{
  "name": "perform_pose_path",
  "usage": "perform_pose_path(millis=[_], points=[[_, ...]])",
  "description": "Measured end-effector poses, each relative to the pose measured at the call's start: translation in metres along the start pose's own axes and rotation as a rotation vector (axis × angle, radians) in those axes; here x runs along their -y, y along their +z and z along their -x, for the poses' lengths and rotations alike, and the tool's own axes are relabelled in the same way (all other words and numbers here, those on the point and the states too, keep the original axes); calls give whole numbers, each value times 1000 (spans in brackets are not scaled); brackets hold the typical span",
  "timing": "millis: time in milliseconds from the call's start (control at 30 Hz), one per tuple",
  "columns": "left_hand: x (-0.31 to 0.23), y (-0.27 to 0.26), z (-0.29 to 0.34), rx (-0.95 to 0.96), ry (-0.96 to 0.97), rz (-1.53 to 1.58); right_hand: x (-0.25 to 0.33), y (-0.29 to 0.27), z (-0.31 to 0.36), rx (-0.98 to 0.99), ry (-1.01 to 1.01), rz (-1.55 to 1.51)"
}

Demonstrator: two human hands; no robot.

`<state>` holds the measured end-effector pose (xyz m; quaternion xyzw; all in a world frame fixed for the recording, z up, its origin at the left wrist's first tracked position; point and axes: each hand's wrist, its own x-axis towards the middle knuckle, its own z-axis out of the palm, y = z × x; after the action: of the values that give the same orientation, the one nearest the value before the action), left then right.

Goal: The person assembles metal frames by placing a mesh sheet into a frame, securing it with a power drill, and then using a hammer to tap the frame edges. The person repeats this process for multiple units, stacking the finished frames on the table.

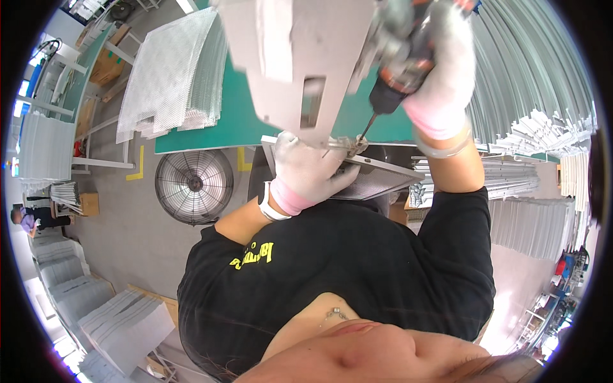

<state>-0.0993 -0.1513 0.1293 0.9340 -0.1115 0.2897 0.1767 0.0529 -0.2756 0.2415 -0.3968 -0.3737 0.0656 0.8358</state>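
Observation:
My right hand, in a white glove with a pink cuff, is wrapped round a black and orange power drill. The drill's thin bit points down and left at a small metal fixture under a light grey machine. Below it, my left hand, gloved the same way, grips the edge of a thin metal-framed mesh panel. The panel lies tilted between the fixture and my body, its corner close to the bit's tip. The left palm hides part of the frame, and the machine's upper part runs out of view.
A green table lies beneath the machine. Stacked mesh sheets stand on its left. Long pale metal strips fill the right. A round floor fan is at left, and another person is far left.

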Motion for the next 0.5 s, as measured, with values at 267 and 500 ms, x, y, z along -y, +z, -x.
perform_pose_path(millis=[267,500], points=[[2,22,6,-28,109,245,-28,-49,22,210,364,-690],[15,41,22,190,1,446,-49,-21,30,158,176,-417]])
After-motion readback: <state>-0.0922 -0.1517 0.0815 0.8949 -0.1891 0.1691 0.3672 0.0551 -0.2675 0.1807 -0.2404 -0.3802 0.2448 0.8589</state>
